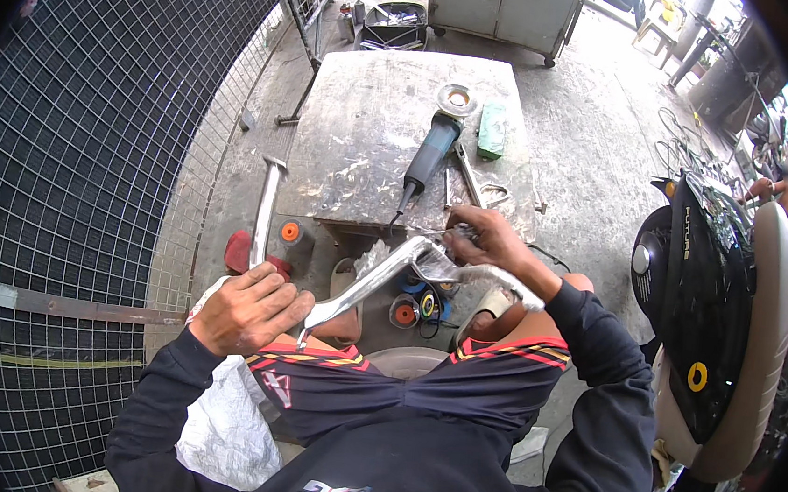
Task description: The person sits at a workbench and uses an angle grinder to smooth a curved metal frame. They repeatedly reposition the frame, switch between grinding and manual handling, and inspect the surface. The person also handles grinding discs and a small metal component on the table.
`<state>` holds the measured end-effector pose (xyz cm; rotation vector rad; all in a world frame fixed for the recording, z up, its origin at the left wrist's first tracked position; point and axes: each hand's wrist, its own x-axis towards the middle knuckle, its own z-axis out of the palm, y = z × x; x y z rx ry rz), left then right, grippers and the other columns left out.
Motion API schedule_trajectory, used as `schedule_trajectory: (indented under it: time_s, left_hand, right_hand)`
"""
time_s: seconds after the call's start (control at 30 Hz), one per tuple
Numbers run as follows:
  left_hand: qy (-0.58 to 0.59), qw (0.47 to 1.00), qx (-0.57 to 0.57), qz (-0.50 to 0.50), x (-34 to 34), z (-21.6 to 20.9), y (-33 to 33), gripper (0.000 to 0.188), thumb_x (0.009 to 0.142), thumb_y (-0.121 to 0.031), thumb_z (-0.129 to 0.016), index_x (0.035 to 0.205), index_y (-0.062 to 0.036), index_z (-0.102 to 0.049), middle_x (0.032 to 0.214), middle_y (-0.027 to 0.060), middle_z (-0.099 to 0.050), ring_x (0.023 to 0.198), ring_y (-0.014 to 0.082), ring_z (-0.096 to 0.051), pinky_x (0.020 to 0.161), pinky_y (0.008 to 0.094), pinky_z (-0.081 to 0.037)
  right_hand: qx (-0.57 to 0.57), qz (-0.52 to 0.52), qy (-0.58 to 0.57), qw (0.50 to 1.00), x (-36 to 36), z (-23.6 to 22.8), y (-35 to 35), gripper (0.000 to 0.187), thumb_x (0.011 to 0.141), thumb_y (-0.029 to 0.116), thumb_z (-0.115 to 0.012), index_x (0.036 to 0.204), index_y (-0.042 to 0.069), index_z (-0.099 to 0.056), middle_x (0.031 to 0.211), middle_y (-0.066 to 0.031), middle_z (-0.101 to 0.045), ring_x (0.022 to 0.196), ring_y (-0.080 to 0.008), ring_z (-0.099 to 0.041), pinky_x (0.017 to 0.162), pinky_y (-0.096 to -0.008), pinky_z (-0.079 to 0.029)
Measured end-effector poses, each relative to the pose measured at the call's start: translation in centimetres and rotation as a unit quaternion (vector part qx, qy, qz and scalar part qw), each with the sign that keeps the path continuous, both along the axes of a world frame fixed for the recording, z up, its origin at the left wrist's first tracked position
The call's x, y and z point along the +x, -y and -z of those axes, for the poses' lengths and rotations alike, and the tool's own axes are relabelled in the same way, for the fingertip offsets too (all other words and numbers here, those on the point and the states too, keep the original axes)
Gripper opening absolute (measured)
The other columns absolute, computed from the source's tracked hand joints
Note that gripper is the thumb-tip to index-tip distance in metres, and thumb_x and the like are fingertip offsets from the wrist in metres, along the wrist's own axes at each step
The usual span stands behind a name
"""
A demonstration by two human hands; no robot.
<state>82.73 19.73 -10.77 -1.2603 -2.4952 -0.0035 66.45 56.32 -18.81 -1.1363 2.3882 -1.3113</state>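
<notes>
1. Nearest, short of the table and toward its left, sits a crumpled white sack; a black motorcycle with a tan seat crowds the table's right side, and wire mesh closes off its left.
2. Both forearms reach toward the table, the right one bent inward at the elbow, both palms turned down.
3. Just before the table's near edge is a bent, polished metal part. The left hand is closed over its left end (a straight bar rises past those fingers, which hide whether the two join). The right hand curls its fingers narrowly at the bend; I cannot tell whether it grips anything.
4. Low before the table are two orange-centred cylinders, with a red object off its near left corner.
5. On the table lie an angle grinder, its cord trailing to the near edge, and a green block.
6. Beyond the table stand an open toolbox and a wheeled grey cabinet.
</notes>
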Motion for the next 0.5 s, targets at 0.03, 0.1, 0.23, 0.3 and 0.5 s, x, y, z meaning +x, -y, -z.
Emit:
schedule_trajectory:
  time_s: [0.03, 0.1, 0.23, 0.3, 0.5]
  left_hand:
    - [0.033, 0.998, 0.044, -0.002, 0.1, 0.1, -0.1, 0.03, 0.081, -0.013, -0.072, 0.11, -0.0047, -0.072, 0.091, 0.005, -0.065, 0.087, 0.0234, -0.068, 0.089, 0.039, -0.057]
    - [0.03, 0.996, 0.087, -0.003, 0.1, 0.5, -0.8, 0.034, 0.077, -0.011, -0.074, 0.109, -0.0028, -0.072, 0.091, 0.007, -0.068, 0.082, 0.0248, -0.07, 0.079, 0.0388, -0.059]
    - [0.047, 0.992, 0.121, -0.008, 0.1, 0.6, -1.8, 0.041, 0.069, -0.01, -0.077, 0.108, 0.0002, -0.072, 0.092, 0.0093, -0.07, 0.079, 0.0261, -0.071, 0.072, 0.0406, -0.059]
    - [0.109, 0.986, 0.114, -0.048, 0.9, 0.2, -2.0, 0.043, 0.066, -0.01, -0.079, 0.107, 0.0012, -0.072, 0.093, 0.0101, -0.071, 0.08, 0.0269, -0.072, 0.074, 0.0411, -0.06]
    - [0.084, 0.969, 0.225, -0.058, 1.1, -0.4, -1.4, 0.028, 0.072, -0.004, -0.083, 0.097, 0.0016, -0.071, 0.085, 0.0149, -0.072, 0.079, 0.0344, -0.074, 0.075, 0.0431, -0.06]
  right_hand:
    - [0.009, 0.013, 0.052, 0.999, -0.2, 0.3, -0.5, 0.028, 0.097, 0.021, -0.067, 0.111, -0.003, -0.067, 0.091, -0.0233, -0.067, 0.08, -0.0324, -0.064, 0.077, -0.043, -0.05]
    - [-0.015, 0.046, -0.005, 0.999, -0.2, 1.5, -1.3, 0.032, 0.097, 0.026, -0.068, 0.11, -0.003, -0.067, 0.091, -0.0227, -0.067, 0.082, -0.0305, -0.065, 0.078, -0.0417, -0.051]
    - [0.006, 0.175, -0.053, 0.983, -0.6, 4.7, -1.6, 0.034, 0.098, 0.027, -0.073, 0.119, 0.001, -0.067, 0.101, -0.0149, -0.067, 0.094, -0.0166, -0.061, 0.083, -0.0359, -0.053]
    - [0.12, 0.206, 0.126, 0.963, -2.4, 5.2, -2.6, 0.042, 0.097, 0.022, -0.074, 0.13, 0.0, -0.064, 0.11, -0.016, -0.066, 0.103, -0.0198, -0.061, 0.093, -0.037, -0.052]
    - [0.008, 0.317, 0.117, 0.941, -2.9, 4.9, -6.6, 0.023, 0.108, 0.023, -0.06, 0.101, 0.001, -0.064, 0.074, -0.0055, -0.064, 0.061, -0.0097, -0.055, 0.053, -0.0334, -0.048]
